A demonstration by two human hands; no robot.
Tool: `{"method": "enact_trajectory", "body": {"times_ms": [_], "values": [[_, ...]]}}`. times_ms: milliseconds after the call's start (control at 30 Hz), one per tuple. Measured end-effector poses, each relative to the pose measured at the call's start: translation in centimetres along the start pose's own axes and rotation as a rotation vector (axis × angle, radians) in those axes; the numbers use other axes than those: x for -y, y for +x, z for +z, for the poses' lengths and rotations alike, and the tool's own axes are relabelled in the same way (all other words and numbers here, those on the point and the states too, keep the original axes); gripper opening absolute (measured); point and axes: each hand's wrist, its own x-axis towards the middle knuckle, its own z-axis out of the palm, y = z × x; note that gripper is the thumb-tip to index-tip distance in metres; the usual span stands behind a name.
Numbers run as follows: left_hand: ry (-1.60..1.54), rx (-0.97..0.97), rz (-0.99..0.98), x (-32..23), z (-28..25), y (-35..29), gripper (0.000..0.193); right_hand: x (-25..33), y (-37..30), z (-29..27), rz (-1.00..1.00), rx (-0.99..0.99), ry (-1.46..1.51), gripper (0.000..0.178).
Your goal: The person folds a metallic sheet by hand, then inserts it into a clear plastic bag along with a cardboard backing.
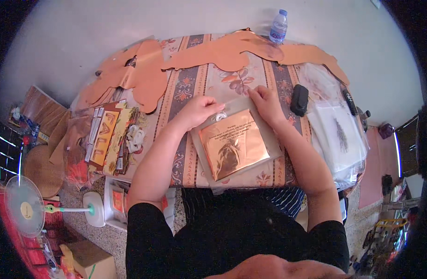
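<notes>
A clear plastic bag [275, 156] lies flat at the table's near edge, in front of me. Inside it is a shiny copper-orange foil piece [250, 144] with small dark print across its upper part. A small white coil, perhaps string or ribbon [219, 116], shows at the bag's top, by my left fingertips. My left hand [199, 111] pinches the upper left edge of the bag, thumb against fingers. With closed fingers my right hand [268, 104] holds the bag's upper right corner.
Orange cut-out sheets [148, 74] spread along the table's far side, near a water bottle [278, 28]. On the right are a black case [299, 100] and stacked clear bags [332, 125]. Packaged paper decorations [104, 139] lie left; a fan [27, 207] stands beyond.
</notes>
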Motion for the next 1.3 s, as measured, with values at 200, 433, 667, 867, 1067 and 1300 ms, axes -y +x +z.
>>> {"method": "enact_trajectory", "body": {"times_ms": [200, 433, 667, 867, 1067, 1300], "values": [[0.077, -0.02, 0.062, -0.8, 0.5, -0.2, 0.028, -0.4, -0.1, -0.4, 0.057, 0.022, 0.004, 0.032], [-0.13, -0.046, 0.115, 0.2, 1.1, 0.0, 0.023, 0.3, -0.4, -0.5, 0.025, 0.009, 0.003, 0.03], [-0.186, 0.017, 0.139, 0.7, 0.8, 0.3, 0.02, 1.3, -0.7, -0.8, -0.023, -0.01, 0.071, 0.025], [0.149, -0.029, 0.114, -1.2, 1.7, -0.3, 0.023, 4.1, -0.8, -1.5, -0.689, -0.221, -0.373, 0.011], [0.151, -0.071, 0.184, -1.7, 2.9, -0.6, 0.017, 4.0, -1.7, -1.0, -0.552, 0.278, -0.304, 0.016], [0.242, -0.02, 0.124, -1.5, 2.7, -0.4, 0.02, 4.0, -1.6, -1.4, -0.172, 0.499, -0.309, 0.028]]}}
